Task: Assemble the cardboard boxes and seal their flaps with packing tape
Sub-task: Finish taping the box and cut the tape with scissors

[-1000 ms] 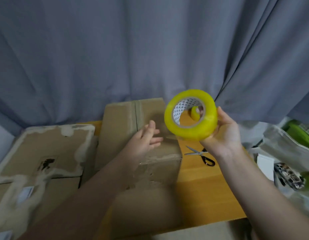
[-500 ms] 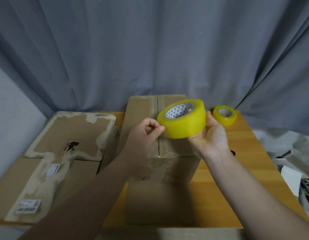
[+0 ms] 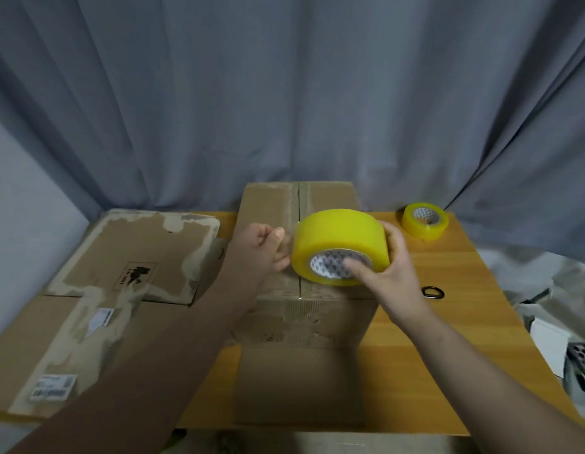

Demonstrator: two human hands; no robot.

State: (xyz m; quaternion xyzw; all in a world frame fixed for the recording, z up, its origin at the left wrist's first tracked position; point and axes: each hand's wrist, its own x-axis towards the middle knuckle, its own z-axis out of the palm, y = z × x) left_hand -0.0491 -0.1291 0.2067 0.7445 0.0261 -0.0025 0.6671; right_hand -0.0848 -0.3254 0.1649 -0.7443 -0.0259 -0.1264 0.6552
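1. Grey curtain [image 3: 284, 93] fills the whole background, hanging behind the tabletop [image 3: 448, 322], which is wood.
2. Two flattened boxes [image 3: 137, 257] lie on the left part of the tabletop, one overlapping the other. Torn paper patches and labels are on them.
3. Cardboard box [image 3: 317, 322] stands assembled at the tabletop centre, top flaps folded shut, centre seam running away from the camera.
4. Right hand [image 3: 399, 276] grips the tape roll [image 3: 337, 237]: thumb inside the core, fingers wrapped round the far side.
5. Left hand [image 3: 261, 253] has its fingers curled at the roll's left edge, thumb tip next to it. Cannot tell if it pinches a tape end.
6. Tape roll is yellow, held just above the box top, over the seam, core facing the camera.
7. Second tape roll [image 3: 424, 221], smaller, sits flat at the far right of the tabletop, well apart from the box.
8. Black loop [image 3: 432, 292] lies on the tabletop beside the right wrist, partly hidden.
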